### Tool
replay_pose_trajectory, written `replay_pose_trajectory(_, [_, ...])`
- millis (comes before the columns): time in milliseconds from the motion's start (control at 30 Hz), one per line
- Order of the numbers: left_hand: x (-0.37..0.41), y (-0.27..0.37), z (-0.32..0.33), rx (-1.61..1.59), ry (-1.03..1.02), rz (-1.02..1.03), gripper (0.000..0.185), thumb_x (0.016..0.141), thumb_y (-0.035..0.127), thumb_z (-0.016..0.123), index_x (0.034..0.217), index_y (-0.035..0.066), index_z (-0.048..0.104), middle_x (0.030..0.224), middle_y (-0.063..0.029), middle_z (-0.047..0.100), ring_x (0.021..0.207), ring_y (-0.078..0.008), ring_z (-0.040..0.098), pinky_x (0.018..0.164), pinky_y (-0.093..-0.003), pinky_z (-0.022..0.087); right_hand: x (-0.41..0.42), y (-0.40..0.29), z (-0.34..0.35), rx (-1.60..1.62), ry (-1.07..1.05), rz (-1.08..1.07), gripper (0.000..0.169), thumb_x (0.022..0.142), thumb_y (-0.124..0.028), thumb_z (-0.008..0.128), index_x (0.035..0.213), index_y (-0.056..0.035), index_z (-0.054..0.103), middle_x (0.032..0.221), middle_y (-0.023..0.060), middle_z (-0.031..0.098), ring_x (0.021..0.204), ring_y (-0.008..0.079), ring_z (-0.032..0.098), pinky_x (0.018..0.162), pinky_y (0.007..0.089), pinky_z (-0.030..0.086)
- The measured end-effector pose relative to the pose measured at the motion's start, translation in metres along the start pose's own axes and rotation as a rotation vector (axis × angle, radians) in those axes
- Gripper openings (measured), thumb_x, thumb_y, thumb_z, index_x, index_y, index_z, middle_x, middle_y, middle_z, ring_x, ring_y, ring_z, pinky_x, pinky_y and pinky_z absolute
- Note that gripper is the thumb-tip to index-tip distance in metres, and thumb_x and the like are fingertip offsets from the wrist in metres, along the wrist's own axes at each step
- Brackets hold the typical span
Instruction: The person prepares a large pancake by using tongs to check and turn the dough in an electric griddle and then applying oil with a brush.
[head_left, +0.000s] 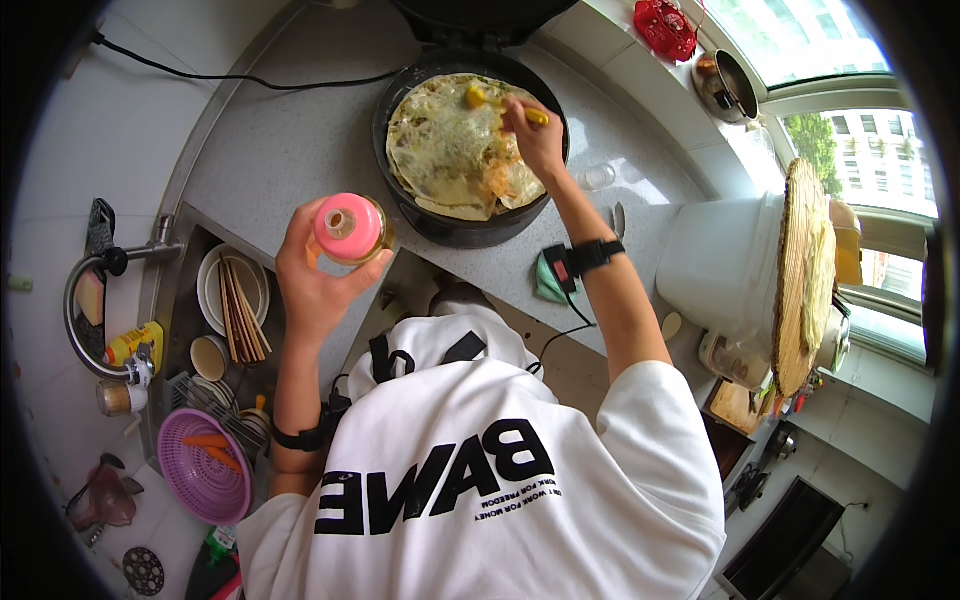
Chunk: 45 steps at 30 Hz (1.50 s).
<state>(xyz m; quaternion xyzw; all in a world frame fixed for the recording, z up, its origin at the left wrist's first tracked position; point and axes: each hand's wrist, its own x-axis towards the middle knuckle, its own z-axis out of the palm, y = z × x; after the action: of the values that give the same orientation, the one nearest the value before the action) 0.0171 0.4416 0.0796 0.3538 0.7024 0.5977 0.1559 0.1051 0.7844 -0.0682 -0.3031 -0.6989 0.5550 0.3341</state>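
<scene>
My left hand (319, 289) holds a clear oil bottle (386, 234) with a pink cap (360, 232) over the counter's front edge. A short spout at the cap's centre points up toward me. In my right hand (538, 139) is a small yellow-handled brush (537, 116), its yellow head on or just above a filled flatbread (450, 150). The thin, pale bread shows greenish filling through it, and one patch at the lower right is browned and torn. It covers most of a round black electric baking pan (469, 234), whose dark lid (484, 11) stands raised behind.
A power cord (262, 81) runs left from the pan. Right of it are a small clear container (598, 177) and a green cloth (553, 279). Pale dough sheets lie on a round straw mat (791, 277) above a white bin (705, 251). The left-hand sink holds bowls, chopsticks (238, 315) and a purple colander (199, 480).
</scene>
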Motion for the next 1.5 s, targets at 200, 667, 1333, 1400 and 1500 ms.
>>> replay_pose_trajectory(200, [-0.003, 0.003, -0.003, 0.0, 0.008, -0.023, 0.053, 0.07, 0.003, 0.085, 0.115, 0.001, 0.058, 0.107, -0.0063, 0.064, 0.1, -0.0159, 0.065, 0.09, -0.0318, 0.052, -0.016, -0.007, -0.035, 0.006, -0.017, 0.1, 0.027, 0.1, -0.019, 0.061, 0.11, 0.0048, 0.069, 0.087, 0.01, 0.07, 0.076, 0.014, 0.068, 0.07, 0.0287, 0.061])
replay_pose_trajectory(667, [-0.001, 0.006, 0.005, -0.018, -0.024, 0.015, 0.053, 0.07, 0.004, 0.086, 0.115, 0.002, 0.058, 0.108, -0.0058, 0.064, 0.101, -0.016, 0.064, 0.091, -0.0324, 0.051, -0.029, -0.01, -0.015, -0.221, 0.032, -0.226, 0.016, 0.093, -0.011, 0.069, 0.101, 0.0021, 0.071, 0.084, 0.0131, 0.071, 0.066, 0.0162, 0.069, 0.061, 0.0271, 0.055])
replay_pose_trajectory(1333, [-0.005, 0.009, 0.008, 0.012, -0.031, 0.02, 0.052, 0.071, 0.003, 0.085, 0.115, 0.001, 0.058, 0.108, -0.0059, 0.063, 0.1, -0.0161, 0.064, 0.09, -0.032, 0.052, -0.03, -0.003, -0.02, -0.353, 0.077, -0.35, 0.011, 0.089, -0.008, 0.072, 0.098, -0.0011, 0.072, 0.087, 0.0166, 0.07, 0.075, 0.0305, 0.069, 0.066, 0.0348, 0.054])
replay_pose_trajectory(1400, [-0.005, 0.011, 0.008, 0.004, -0.023, 0.019, 0.052, 0.071, 0.003, 0.085, 0.115, 0.001, 0.058, 0.107, -0.0059, 0.063, 0.1, -0.0158, 0.064, 0.09, -0.0319, 0.052, -0.033, -0.012, -0.021, -0.24, 0.085, -0.178, 0.012, 0.089, -0.009, 0.072, 0.098, -0.0001, 0.072, 0.087, 0.0157, 0.071, 0.072, 0.0232, 0.07, 0.064, 0.0314, 0.054])
replay_pose_trajectory(1500, [-0.006, 0.01, 0.007, 0.006, -0.01, 0.018, 0.051, 0.071, 0.004, 0.085, 0.115, 0.001, 0.058, 0.106, -0.0058, 0.064, 0.1, -0.0154, 0.064, 0.09, -0.0316, 0.052, -0.038, -0.02, -0.026, -0.114, 0.154, -0.227, 0.013, 0.091, -0.009, 0.071, 0.098, 0.0018, 0.072, 0.084, 0.0144, 0.071, 0.067, 0.0199, 0.068, 0.061, 0.0296, 0.054])
